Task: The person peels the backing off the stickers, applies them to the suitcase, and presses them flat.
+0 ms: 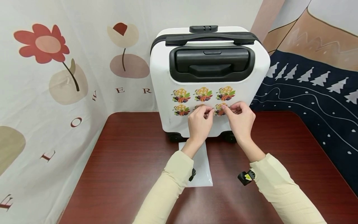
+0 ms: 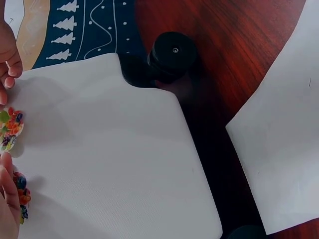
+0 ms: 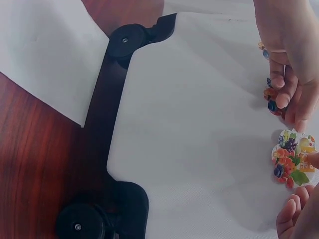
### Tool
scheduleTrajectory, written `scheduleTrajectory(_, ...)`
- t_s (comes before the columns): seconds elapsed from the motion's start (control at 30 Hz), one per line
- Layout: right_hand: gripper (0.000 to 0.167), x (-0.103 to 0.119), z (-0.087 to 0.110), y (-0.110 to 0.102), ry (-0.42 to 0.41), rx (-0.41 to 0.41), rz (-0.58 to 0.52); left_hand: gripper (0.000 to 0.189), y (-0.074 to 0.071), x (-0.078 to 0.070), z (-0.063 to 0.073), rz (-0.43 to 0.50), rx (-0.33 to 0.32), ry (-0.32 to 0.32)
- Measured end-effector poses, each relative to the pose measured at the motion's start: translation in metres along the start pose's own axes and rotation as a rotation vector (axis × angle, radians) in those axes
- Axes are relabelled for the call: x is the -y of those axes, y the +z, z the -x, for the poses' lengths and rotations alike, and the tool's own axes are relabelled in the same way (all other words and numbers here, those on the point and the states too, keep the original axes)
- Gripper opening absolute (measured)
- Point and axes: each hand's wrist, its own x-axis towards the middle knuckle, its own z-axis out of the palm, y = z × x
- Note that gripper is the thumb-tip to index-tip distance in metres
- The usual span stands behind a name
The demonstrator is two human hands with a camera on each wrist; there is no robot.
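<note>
A white suitcase (image 1: 165,93) stands upright, with several colourful fruit stickers on its front in two rows. At the lower row's right end is one fruit sticker (image 1: 219,110), whose rim casts a shadow on the shell in the right wrist view. The left hand (image 1: 199,122) pinches this sticker's left edge between thumb and fingertip, and partly covers the middle fruit sticker (image 1: 198,106) of that row. On the sticker's face lies the extended thumb of the right hand (image 1: 241,119). The right hand's other fingers bend beside the sticker, off its face in the right wrist view.
Under the forearms a white sheet (image 1: 202,171) lies on the dark red table (image 1: 134,161). Black wheels (image 1: 174,137) support the suitcase. Its black handle recess (image 1: 212,63) is above the stickers. Printed cloths (image 1: 92,46) hang behind and to the sides.
</note>
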Motion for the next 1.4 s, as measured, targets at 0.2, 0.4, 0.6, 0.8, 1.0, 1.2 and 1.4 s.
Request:
scheduleTrajectory(0.2,0.029,-0.001,0.001,0.0,-0.008,0.002,-0.011,0.009,-0.004,0.001,0.0,0.008,0.036,-0.039)
scheduleTrajectory(0.4,0.029,-0.002,0.001,-0.001,-0.025,0.012,-0.017,0.01,-0.01,0.001,-0.002,0.105,0.242,-0.118)
scheduleTrajectory(0.6,0.028,-0.008,0.002,-0.003,-0.009,0.038,-0.007,0.015,-0.014,0.001,-0.004,0.173,0.381,-0.21)
scheduleTrajectory(0.8,0.024,-0.013,-0.002,-0.007,0.022,0.114,-0.074,0.017,-0.02,0.0,-0.008,0.218,0.435,-0.255)
scheduleTrajectory(1.0,0.018,-0.005,-0.007,-0.015,0.019,0.165,-0.21,0.018,-0.022,-0.001,-0.009,0.226,0.47,-0.274)
scheduleTrajectory(1.2,0.016,0.003,-0.01,-0.019,-0.046,0.373,-0.359,0.018,-0.021,0.0,-0.009,0.234,0.489,-0.292)
scheduleTrajectory(1.4,0.021,0.004,-0.015,-0.02,-0.079,0.525,-0.384,0.018,-0.021,0.001,-0.009,0.237,0.495,-0.291)
